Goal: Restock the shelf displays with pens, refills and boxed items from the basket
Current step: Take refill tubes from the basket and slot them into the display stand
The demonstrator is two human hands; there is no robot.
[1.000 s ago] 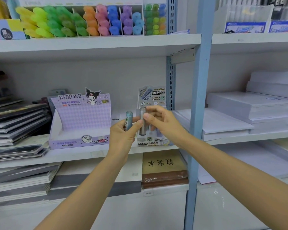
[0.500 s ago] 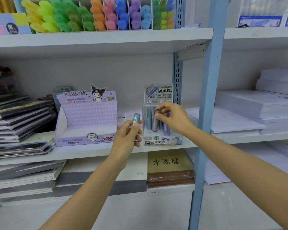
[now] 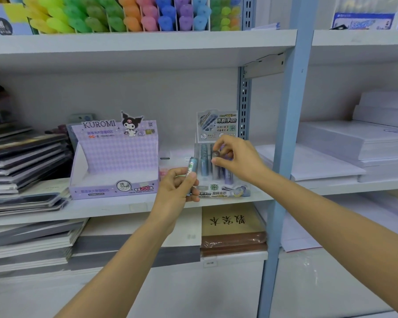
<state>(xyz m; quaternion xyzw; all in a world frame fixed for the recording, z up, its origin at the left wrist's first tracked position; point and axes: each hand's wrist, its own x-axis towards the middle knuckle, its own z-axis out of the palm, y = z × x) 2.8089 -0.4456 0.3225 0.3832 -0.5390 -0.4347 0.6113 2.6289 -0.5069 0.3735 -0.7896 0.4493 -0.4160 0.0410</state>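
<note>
Kuromi box point(image 3: 115, 161) L on mid shelf point(image 3: 106, 208) | refill display point(image 3: 218, 157) R of it | notebook stack point(image 3: 25, 166) far L

Shelf point(image 3: 115, 208) with two display boxes point(image 3: 114, 157)

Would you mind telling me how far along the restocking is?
Several tubes already stand in the clear refill display. The right hand is seating a grey tube there; the left hand holds a teal tube ready. The Kuromi box looks empty.

Two hands point(image 3: 177, 184), two held refill tubes point(image 3: 191, 167), two display boxes point(image 3: 115, 157).
</note>
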